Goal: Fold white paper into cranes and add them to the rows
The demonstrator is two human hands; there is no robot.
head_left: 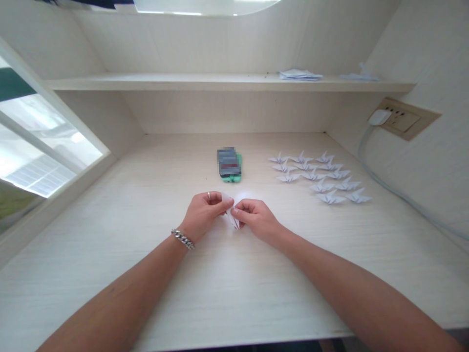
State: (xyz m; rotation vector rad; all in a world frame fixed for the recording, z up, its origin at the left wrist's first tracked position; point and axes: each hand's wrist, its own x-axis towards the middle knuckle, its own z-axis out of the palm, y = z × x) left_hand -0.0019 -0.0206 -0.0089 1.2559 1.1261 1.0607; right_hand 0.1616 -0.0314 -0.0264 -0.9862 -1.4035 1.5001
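Observation:
Between my two hands is a small piece of folded white paper point(233, 221), narrowing to a point at its lower end. My left hand point(205, 209), with a ring and a chain bracelet, pinches its upper left part between thumb and fingers. On the other side my right hand point(255, 217) grips the paper's right edge, thumb and fingertips closed together. The fingers cover part of the paper, so its full shape is hidden. Several white paper cranes point(311, 175) stand in loose rows on the desk, to the right beyond my right hand.
A phone point(229, 165) with a green edge lies past my hands, its screen blurred. Folded papers point(300, 74) rest on the shelf point(176, 83) above. At right, a white plug point(380, 117) sits in the wall socket, and its cable point(395, 193) runs down beside the desk point(110, 234).

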